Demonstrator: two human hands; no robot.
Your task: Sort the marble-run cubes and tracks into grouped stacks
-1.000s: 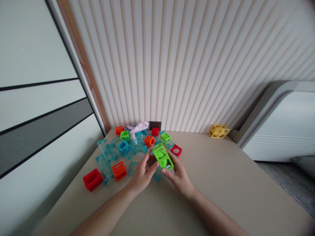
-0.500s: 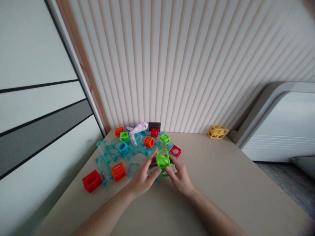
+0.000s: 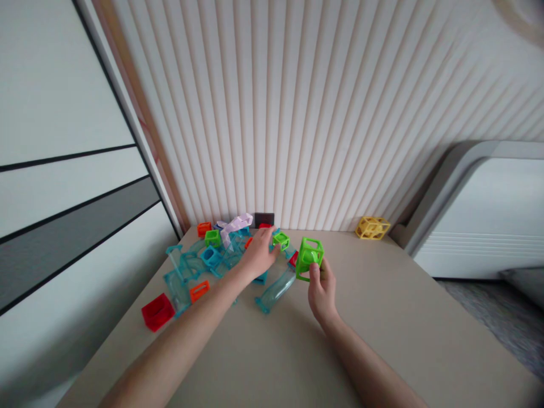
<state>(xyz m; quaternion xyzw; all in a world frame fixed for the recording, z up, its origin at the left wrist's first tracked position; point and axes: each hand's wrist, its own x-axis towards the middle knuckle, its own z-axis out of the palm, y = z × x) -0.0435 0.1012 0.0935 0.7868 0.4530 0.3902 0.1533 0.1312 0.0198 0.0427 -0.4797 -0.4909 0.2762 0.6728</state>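
One bright green open-frame cube (image 3: 309, 258), tilted, pinched in right hand (image 3: 322, 289).

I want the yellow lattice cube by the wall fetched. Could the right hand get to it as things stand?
Probably not at once: the right hand already holds the green cube. The tabletop towards the yellow cube is bare.

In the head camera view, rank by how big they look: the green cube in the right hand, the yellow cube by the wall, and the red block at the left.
1. green cube, though it is raised nearer the camera.
2. and 3. yellow cube and red block look alike; unranked.
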